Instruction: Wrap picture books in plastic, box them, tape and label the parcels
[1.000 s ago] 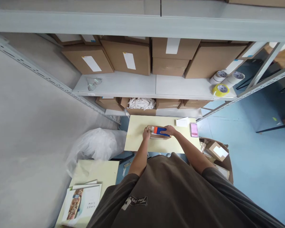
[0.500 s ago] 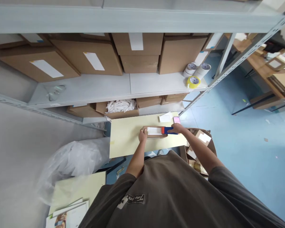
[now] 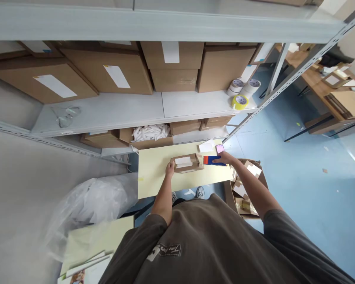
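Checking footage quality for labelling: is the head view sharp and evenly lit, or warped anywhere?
Head view: strong wide-angle warp, the shelf rail slants steeply; light is soft and even, no glare; the cardboard box and tape dispenser are small but fairly sharp; the plastic bag near the left edge looks soft.

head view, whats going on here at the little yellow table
A person stands at a pale yellow table in front of shelving stacked with cartons. The left hand is at the left end of a small cardboard box with a white label on top. The right hand grips a blue and orange tape dispenser at the box's right end. White paper and a pink item lie at the table's far right corner.
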The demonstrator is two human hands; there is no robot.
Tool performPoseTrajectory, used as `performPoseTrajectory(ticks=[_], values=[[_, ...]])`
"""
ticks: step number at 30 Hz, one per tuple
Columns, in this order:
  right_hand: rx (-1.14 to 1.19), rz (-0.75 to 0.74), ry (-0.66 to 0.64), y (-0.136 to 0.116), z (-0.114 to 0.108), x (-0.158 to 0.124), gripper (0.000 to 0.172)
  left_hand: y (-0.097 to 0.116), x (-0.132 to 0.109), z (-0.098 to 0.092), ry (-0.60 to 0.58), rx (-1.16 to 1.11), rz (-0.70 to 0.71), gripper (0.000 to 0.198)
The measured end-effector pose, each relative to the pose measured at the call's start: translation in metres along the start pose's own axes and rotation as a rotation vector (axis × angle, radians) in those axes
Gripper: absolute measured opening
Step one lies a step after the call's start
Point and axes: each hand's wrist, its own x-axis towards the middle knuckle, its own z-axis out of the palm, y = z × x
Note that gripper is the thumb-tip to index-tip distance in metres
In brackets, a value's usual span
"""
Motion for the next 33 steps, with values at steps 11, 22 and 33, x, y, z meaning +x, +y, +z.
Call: performPoseTrajectory(ticks=[11,22,33], values=[[-0.201,-0.217,-0.075,-0.201,0.03,0.039,0.074,0.013,-0.019,-0.086,0.035,-0.159,0.095,0.064],[-0.16,-0.214,-0.077,-0.204,0.034,0.033,0.077,0.051,-0.054,-0.07,0.097,-0.069,0.178,0.061],[-0.114,-0.066,0.056,-0.031,-0.009,-0.002,0.073,0.107,-0.052,-0.009,0.069,0.115,0.255,0.054]])
